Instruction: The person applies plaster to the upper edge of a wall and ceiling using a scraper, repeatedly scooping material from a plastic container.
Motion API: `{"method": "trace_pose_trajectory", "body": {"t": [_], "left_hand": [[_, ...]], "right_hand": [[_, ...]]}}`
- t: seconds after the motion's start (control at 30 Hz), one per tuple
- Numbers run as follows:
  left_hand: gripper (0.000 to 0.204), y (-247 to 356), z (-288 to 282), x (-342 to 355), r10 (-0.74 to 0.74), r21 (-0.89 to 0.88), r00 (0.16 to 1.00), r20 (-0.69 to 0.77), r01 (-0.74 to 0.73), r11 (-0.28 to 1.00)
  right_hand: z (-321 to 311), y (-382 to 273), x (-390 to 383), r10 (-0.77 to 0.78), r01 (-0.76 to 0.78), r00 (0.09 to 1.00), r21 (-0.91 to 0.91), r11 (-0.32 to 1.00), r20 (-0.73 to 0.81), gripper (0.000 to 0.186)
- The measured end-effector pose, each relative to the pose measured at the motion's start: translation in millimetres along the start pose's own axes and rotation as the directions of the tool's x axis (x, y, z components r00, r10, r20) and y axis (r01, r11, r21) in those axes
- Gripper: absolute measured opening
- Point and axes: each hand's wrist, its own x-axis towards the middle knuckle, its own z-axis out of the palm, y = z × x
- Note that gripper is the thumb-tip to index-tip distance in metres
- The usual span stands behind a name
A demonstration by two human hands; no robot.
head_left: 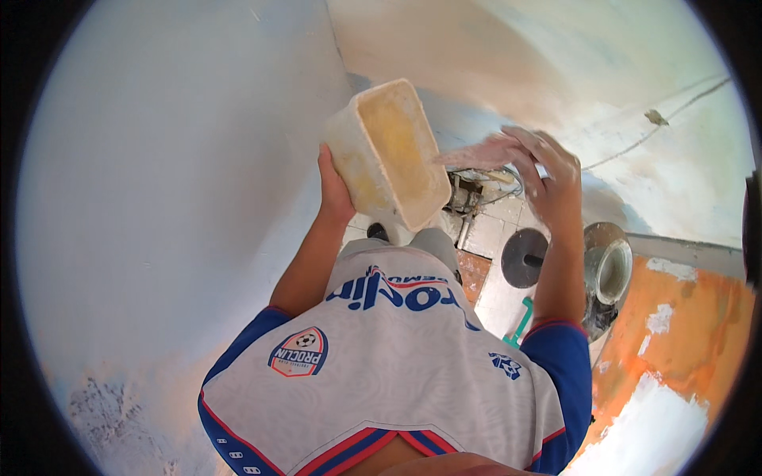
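My left hand [335, 186] grips the side of a rectangular off-white plastic tub [347, 151], its thumb up along the outer wall. The tub is tilted so that its mouth shows, and the inside is smeared with a pale yellowish coating. To its right, my right hand [548, 170] is closed on a flat pinkish strip [480, 152] caked with whitish residue; its exact kind I cannot make out. The strip's narrow end reaches the tub's right rim, and whether it touches is unclear. Pale smears cover my right fingers.
A smooth grey-white wall [175, 159] rises on the left and meets a patchy painted wall [635, 47] ahead. A cable [635, 145] runs along the latter. On the floor are a dark round disc [524, 258], a whitish bucket [611, 272], a green object [520, 321] and cluttered hardware [464, 194].
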Motion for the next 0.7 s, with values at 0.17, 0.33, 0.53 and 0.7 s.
{"method": "trace_pose_trajectory", "body": {"t": [0.17,0.33,0.53,0.7], "left_hand": [[0.075,-9,56,-5,0.019,0.070,0.999,0.046,-0.022,0.997],[0.078,-41,98,-11,0.022,0.140,0.991,0.135,-0.041,0.989],[0.080,-80,141,-25,-0.018,0.089,0.991,0.133,0.006,0.996],[0.076,-110,159,-36,0.040,0.110,0.987,0.153,-0.057,0.992]], "right_hand": [[-35,-13,20,-0.157,0.201,0.967,-0.219,0.955,0.201,0.031],[-86,-10,6,-0.144,0.225,0.962,-0.376,0.899,0.231,0.032],[-150,4,-26,-0.100,0.165,0.980,-0.427,0.889,0.171,0.031],[-185,15,-51,0.048,0.028,0.983,-0.399,0.917,0.178,0.028]]}}
